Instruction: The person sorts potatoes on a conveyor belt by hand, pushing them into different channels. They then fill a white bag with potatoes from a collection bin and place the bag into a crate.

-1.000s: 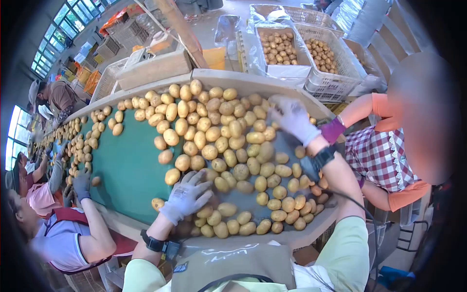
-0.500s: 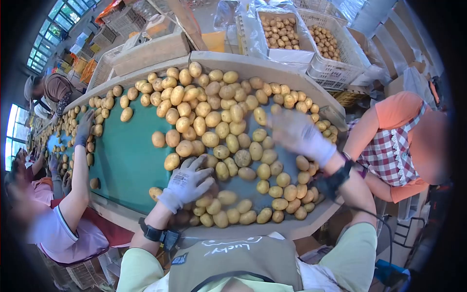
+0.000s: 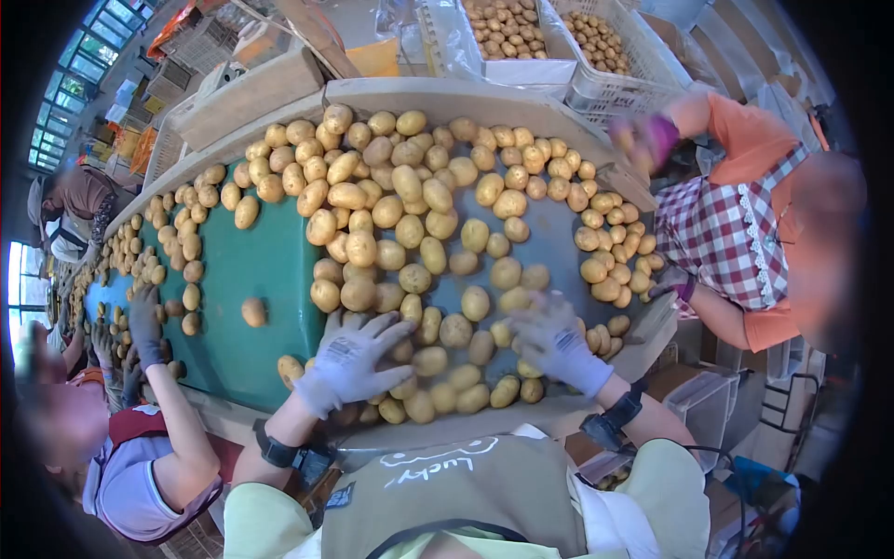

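Note:
Loose yellow potatoes (image 3: 408, 182) are heaped over the sorting table in front of me. My left hand (image 3: 356, 361), in a white-grey glove, lies over the potatoes at the near edge of the green belt. Its fingers are spread and touch the potatoes beside them. My right hand (image 3: 559, 347), gloved alike, rests low among the potatoes on the blue-grey surface (image 3: 549, 244). The right fingers are apart and slightly blurred, pointing away from me, with no potato gripped in them. Under both palms, whatever lies there is hidden.
The green belt (image 3: 251, 349) runs off to the left, where co-workers' gloved hands (image 3: 144, 326) reach in. At right stands a person in a checked apron (image 3: 722, 242). Beyond the raised table rim (image 3: 447, 98) are a potato-filled box (image 3: 531, 73) and a white crate (image 3: 605, 91).
My right hand has swept back towards me from the far right side, and the potatoes there have shifted. The left hand stays about where it was. The right-hand co-worker has raised an arm near the crates.

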Demonstrator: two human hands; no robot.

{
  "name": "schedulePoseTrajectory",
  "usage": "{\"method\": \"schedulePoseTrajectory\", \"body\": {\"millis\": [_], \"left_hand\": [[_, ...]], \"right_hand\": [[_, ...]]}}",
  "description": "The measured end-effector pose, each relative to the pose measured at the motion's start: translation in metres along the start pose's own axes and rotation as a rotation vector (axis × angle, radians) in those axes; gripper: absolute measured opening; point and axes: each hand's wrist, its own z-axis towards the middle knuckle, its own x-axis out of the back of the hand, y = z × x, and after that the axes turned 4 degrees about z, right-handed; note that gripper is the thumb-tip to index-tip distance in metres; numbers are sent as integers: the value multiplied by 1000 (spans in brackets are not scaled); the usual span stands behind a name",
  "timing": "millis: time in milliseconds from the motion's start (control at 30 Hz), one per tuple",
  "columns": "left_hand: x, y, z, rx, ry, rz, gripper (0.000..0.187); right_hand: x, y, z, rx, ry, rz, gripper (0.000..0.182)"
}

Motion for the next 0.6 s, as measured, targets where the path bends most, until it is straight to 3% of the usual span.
{"method": "schedulePoseTrajectory", "body": {"millis": [33,67,100,133,167,200,233,300,333,400,433,500,567,600], "left_hand": [[-5,4,4,-6,-2,1,68],[-13,7,10,-97,20,-47,66],[-17,11,16,-186,41,-92,65],[-11,16,23,-338,-47,-189,59],[-10,20,21,-338,-47,-179,59],[-10,24,18,-396,-32,-247,55],[-9,25,14,-455,-17,-315,51],[-5,14,1,-402,118,-268,47],[-5,7,-3,-271,216,-146,47],[-6,2,-12,-52,341,-14,47],[-8,1,-14,-61,352,-8,47],[-18,-5,-20,6,349,26,45],[-23,-13,-30,2,342,14,44],[-22,-15,-34,9,338,25,44]], "right_hand": [[1,2,-5,-320,-66,51,43],[-7,-5,-4,-150,225,48,35],[-11,-16,6,-148,231,48,35],[-13,-29,17,53,264,23,33],[-14,-36,24,253,299,-5,31],[-15,-19,33,271,211,-11,28],[-26,0,36,-1,163,66,24],[-2,23,55,-258,150,-21,20],[-4,33,66,-257,160,-19,20],[-24,58,83,-163,246,-398,18],[-32,66,90,-164,257,-409,18],[-39,78,103,-281,11,-302,22],[-28,76,94,-188,82,-200,22],[-6,68,94,11,70,-206,20]]}}
